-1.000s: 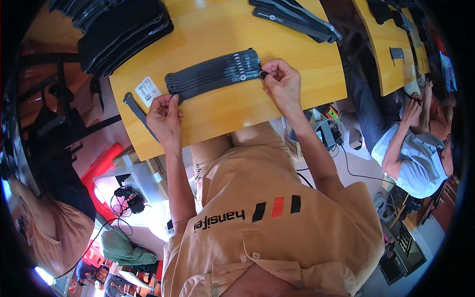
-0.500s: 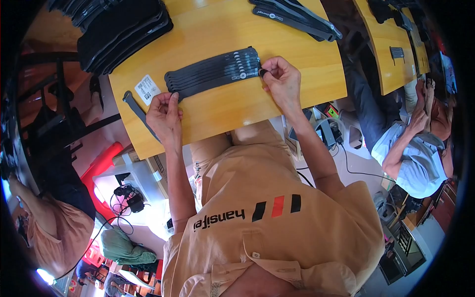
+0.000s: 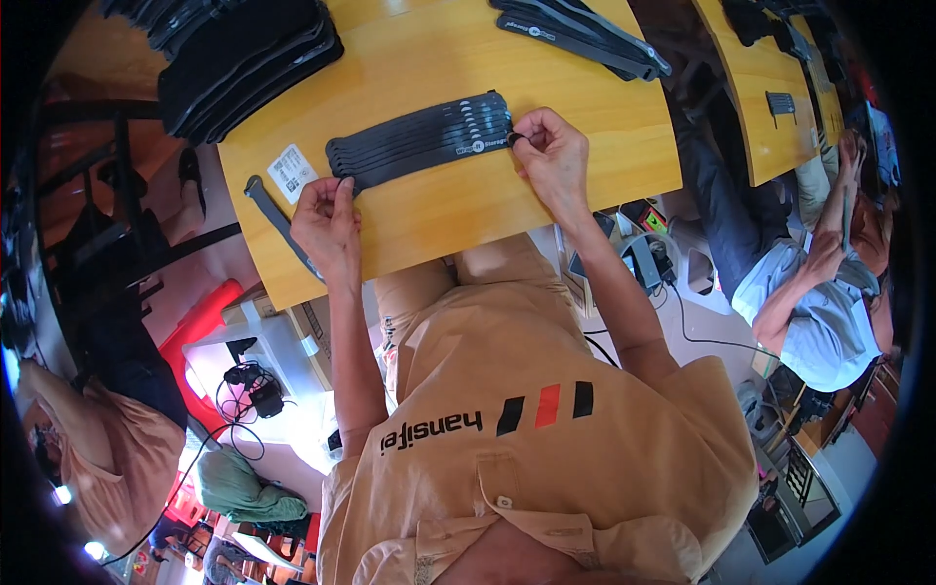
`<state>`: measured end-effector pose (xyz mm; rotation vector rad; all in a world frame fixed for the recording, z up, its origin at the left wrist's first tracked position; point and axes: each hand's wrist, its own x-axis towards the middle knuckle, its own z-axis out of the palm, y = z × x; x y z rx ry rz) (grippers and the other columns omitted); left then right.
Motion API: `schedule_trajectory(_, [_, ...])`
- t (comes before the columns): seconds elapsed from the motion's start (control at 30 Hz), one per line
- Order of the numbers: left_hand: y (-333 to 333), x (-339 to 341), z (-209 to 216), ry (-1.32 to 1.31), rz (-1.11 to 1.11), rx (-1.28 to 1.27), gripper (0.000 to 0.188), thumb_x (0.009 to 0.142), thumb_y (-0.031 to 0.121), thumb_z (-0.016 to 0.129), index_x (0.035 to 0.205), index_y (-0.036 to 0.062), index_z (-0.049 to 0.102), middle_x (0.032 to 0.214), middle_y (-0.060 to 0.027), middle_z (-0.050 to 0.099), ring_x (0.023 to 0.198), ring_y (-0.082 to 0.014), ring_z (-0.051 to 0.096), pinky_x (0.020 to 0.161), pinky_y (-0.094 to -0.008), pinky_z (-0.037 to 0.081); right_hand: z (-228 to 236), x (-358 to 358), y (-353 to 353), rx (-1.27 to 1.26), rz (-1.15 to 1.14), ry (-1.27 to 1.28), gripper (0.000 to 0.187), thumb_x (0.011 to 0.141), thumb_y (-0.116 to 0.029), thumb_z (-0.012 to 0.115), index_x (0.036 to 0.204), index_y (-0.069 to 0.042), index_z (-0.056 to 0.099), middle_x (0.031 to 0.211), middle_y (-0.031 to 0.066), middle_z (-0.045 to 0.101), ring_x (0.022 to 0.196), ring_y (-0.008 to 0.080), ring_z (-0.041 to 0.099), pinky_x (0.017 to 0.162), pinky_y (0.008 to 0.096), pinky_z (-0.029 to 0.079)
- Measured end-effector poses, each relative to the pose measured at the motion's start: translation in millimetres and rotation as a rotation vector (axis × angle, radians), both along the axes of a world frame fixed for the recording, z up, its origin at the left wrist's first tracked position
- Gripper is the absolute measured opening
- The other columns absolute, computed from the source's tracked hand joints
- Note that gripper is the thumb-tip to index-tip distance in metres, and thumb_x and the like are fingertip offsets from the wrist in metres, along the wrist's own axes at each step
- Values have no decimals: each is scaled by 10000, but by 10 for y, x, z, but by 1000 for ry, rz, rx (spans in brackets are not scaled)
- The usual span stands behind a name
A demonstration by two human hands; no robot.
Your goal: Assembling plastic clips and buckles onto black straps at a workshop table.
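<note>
Several black straps (image 3: 419, 141) lie side by side in an overlapping row on the yellow table (image 3: 419, 229). My left hand (image 3: 330, 222) pinches the left end of the nearest strap. At that strap's other end, my right hand (image 3: 554, 161) has thumb and fingers closed on a small black end piece. White print shows on the nearest strap, near my right hand. A single loose black strap (image 3: 278, 219) lies at the table's left edge, beside a white label (image 3: 292, 173) close to my left hand.
A tall stack of black straps (image 3: 249, 73) fills the far left of the table. More printed straps (image 3: 580, 39) lie at the far right. A person in a light blue shirt (image 3: 809, 312) sits to the right by another yellow table (image 3: 770, 88). Cables and boxes are below.
Very little differs. Both hands keep their pinch on the nearest strap, and the view has shifted slightly. The person at the right has moved an arm.
</note>
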<state>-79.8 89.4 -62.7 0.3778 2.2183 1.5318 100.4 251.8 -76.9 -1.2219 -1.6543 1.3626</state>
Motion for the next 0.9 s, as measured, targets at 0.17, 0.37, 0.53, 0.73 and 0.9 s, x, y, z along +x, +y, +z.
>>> schedule_trajectory(0.17, [5, 11, -52, 85, -14, -4, 107, 795, 60, 651, 793, -8, 568, 629, -13, 546, 485, -50, 458, 440, -195, 378, -8, -13, 5, 33, 3, -36, 89, 655, 63, 572, 726, 9, 582, 597, 34, 544, 531, 82, 502, 507, 221, 423])
schedule_trajectory(0.37, [-43, -80, -242, 442, -57, -16, 109, 801, 74, 637, 831, 13, 552, 665, -12, 538, 504, -57, 449, 421, -200, 362, -29, -11, 28, 128, 33, -77, 80, 642, 59, 561, 707, 15, 578, 611, 68, 545, 545, 121, 527, 520, 248, 431])
schedule_trajectory(0.53, [-65, -64, -130, 284, -112, -23, 117, 813, 91, 622, 850, 10, 546, 733, -34, 560, 540, -71, 493, 466, -193, 397, -6, 63, 63, 171, 91, -70, 96, 675, 66, 543, 747, 17, 582, 645, 64, 557, 550, 122, 537, 514, 239, 435])
schedule_trajectory(0.73, [-294, 74, 126, 50, -28, 162, 187, 840, 91, 580, 957, -54, 560, 878, -88, 603, 635, -148, 580, 566, -270, 490, 118, 353, 65, -256, -14, 343, 173, 761, 85, 469, 870, 6, 579, 726, 30, 556, 558, 112, 554, 489, 222, 457])
schedule_trajectory(0.9, [-350, 207, 101, 666, -288, -49, 408, 831, 155, 587, 1180, -26, 478, 1126, -143, 532, 984, -245, 528, 834, -387, 427, 171, 283, -153, 586, 107, -54, 201, 695, 79, 494, 864, 15, 581, 751, 106, 551, 627, 238, 578, 588, 317, 481])
